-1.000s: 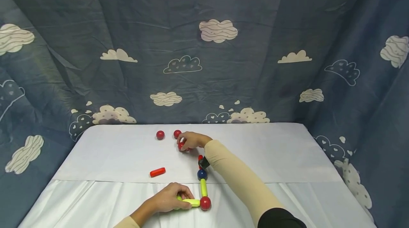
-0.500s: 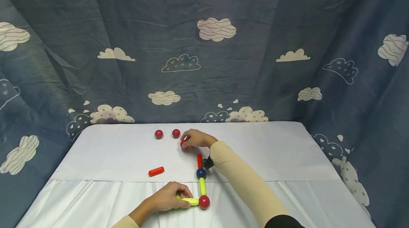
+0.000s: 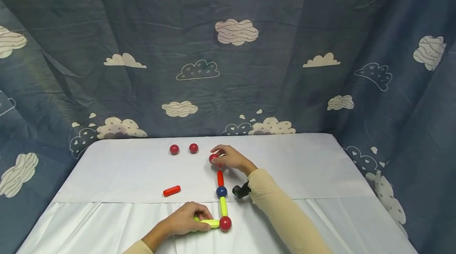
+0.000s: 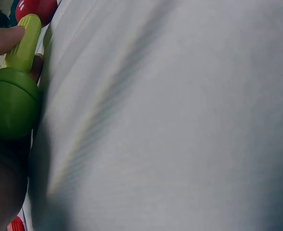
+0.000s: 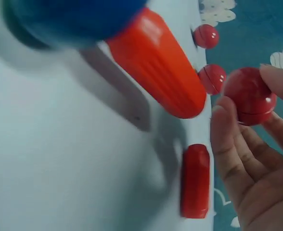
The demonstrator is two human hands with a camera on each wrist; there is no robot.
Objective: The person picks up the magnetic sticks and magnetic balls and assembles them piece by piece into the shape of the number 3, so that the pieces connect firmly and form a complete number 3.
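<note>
My left hand (image 3: pixel 189 219) pinches a yellow-green toy rod (image 4: pixel 23 48). A green ball (image 4: pixel 11 103) caps its near end and a red ball (image 3: pixel 225 223) its other end. From that red ball, a second yellow-green rod (image 3: pixel 223 206) runs up to a blue ball (image 3: pixel 221 191), with a red rod (image 3: pixel 220 179) beyond it. Farther back, my right hand (image 3: pixel 233 158) holds another red ball (image 5: pixel 250 96) between thumb and fingertips. This ball is apart from the red rod's free end. A loose red rod (image 5: pixel 196 182) lies near the right hand.
Two red balls (image 3: pixel 174 149) (image 3: pixel 193 148) sit near the back edge of the white-covered table (image 3: pixel 117 167). Another red rod (image 3: pixel 172 190) lies left of the chain. A cloud-patterned curtain (image 3: pixel 199 88) hangs behind the table. The dark wrist camera (image 3: pixel 241 190) sticks out under the right forearm.
The right hand has shifted right with the red ball, away from the two balls at the back. The left hand keeps its hold on the rod. The camera view has turned slightly.
</note>
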